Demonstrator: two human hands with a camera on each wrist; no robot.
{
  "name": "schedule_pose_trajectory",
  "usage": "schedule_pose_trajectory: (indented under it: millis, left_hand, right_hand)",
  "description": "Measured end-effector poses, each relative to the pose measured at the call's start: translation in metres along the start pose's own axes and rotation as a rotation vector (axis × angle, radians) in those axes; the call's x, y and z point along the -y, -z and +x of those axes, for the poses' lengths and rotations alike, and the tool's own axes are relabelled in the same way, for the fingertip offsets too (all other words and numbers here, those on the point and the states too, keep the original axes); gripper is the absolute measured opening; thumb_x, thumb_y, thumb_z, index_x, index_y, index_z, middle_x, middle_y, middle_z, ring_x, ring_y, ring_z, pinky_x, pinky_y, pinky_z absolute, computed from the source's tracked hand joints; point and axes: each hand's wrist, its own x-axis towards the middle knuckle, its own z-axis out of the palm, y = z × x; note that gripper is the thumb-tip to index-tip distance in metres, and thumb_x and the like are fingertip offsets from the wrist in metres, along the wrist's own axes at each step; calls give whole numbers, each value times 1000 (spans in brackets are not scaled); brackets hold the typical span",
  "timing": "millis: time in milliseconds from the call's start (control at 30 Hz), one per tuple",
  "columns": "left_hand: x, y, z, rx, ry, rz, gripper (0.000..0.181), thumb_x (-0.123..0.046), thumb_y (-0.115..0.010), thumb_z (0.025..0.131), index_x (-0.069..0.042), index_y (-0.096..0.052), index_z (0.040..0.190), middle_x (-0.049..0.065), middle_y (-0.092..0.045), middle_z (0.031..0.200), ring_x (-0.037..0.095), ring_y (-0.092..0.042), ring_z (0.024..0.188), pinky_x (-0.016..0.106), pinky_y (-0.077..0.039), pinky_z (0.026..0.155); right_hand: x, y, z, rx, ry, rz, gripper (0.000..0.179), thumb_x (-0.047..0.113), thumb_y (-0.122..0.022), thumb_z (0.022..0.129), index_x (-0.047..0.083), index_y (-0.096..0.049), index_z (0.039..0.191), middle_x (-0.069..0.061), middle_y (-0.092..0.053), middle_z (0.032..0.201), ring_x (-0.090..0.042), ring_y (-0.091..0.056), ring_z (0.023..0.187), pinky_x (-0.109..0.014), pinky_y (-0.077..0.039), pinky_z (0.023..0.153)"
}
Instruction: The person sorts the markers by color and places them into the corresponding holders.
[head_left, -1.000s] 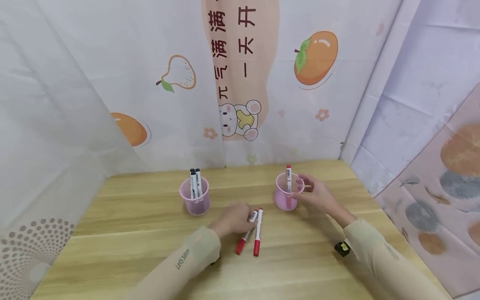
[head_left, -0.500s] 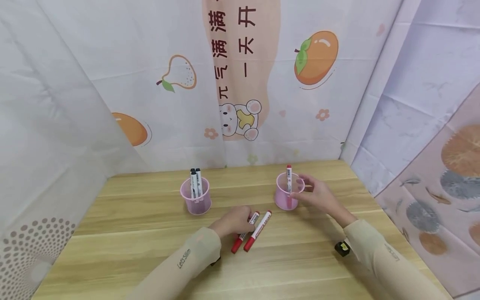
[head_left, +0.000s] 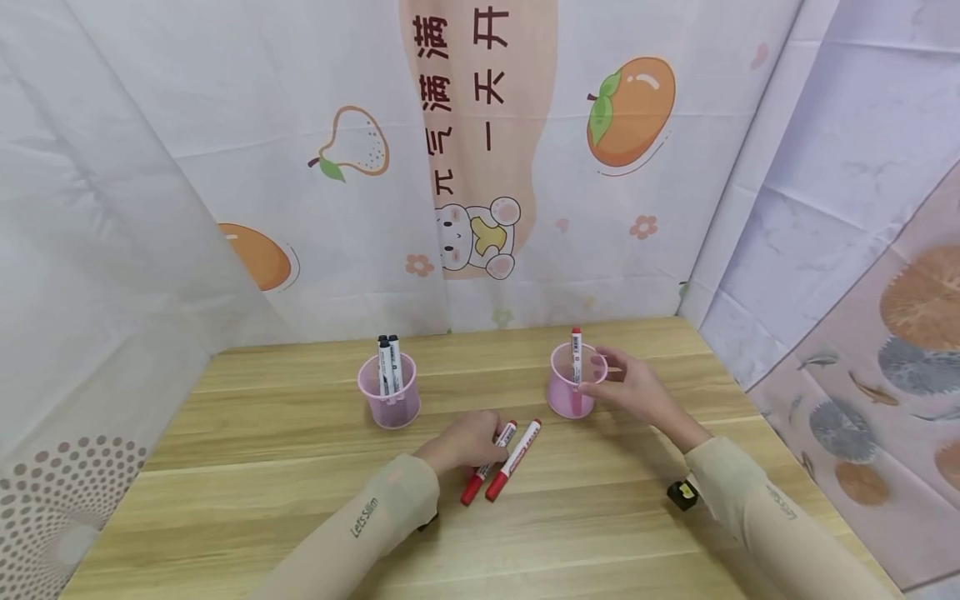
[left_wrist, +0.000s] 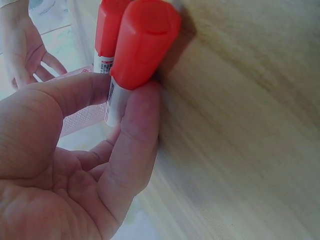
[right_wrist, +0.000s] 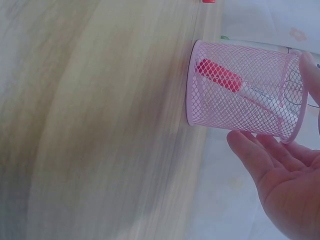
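On your desk [head_left: 585, 533], your right hand [head_left: 636, 390] wraps wide around a pink mesh pen cup [head_left: 559, 398]. Your left hand [head_left: 463, 440] pinches a red-capped marker [left_wrist: 147, 42]; a second red marker [head_left: 513, 460] lies just right of that hand. This looks like the picking-up step; next probably calls for a clean lift, clear of its neighbour.

Wood-grain desk [head_left: 247, 475], pink mesh cup [head_left: 395, 411] upright at back left, second cup [head_left: 561, 398] at back right, two red-capped markers [head_left: 520, 452] slanting nearer
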Motion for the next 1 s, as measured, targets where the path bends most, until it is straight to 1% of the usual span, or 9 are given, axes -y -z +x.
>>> schedule_pose_trajectory:
  millis: [200,333,600,733,833,1000]
  left_hand:
    - [0,-1,0,6,23,-1,17,-12,-74,88,-9,-58,87,1,-57,69,11,-55,46,21,-48,37]
    - [1,-1,0,18,31,-24,18,-12,-75,89,-8,-58,92,2,-57,71,11,-55,47,22,-49,38]
    - [1,6,2,50,22,-60,17,-12,-75,90,-9,-58,91,3,-59,71,13,-57,50,24,-52,42]
    - [0,10,2,63,22,-88,16,-12,-74,90,-9,-58,91,3,-58,68,14,-57,50,27,-54,44]
    - [-1,11,2,65,16,-92,16,-12,-74,90,-8,-59,92,3,-57,67,14,-56,49,28,-55,44]
    - [-4,12,3,60,16,-78,19,-15,-75,90,-7,-60,98,2,-56,69,12,-55,49,25,-52,43]
  right_hand:
    - [-1,0,-1,-5,1,1,89,30,-88,81,-5,-43,149,-28,-56,139,-43,-63,117,-40,-59,92]
    - [-2,0,-1,-3,0,-12,90,31,-88,81,-5,-43,149,-27,-56,139,-41,-64,116,-40,-59,92]
    - [1,2,2,8,9,-6,90,32,-87,82,-5,-41,150,-27,-54,141,-45,-61,119,-46,-57,96]
    - [1,2,3,9,8,-5,90,32,-88,81,-4,-42,150,-27,-55,141,-45,-61,118,-45,-57,95]
    - [1,2,3,8,6,0,89,31,-88,81,-4,-42,150,-27,-55,140,-44,-62,118,-44,-58,94]
    - [0,2,2,7,-2,-7,90,31,-88,81,-4,-41,150,-27,-55,140,-44,-62,118,-44,-58,93]
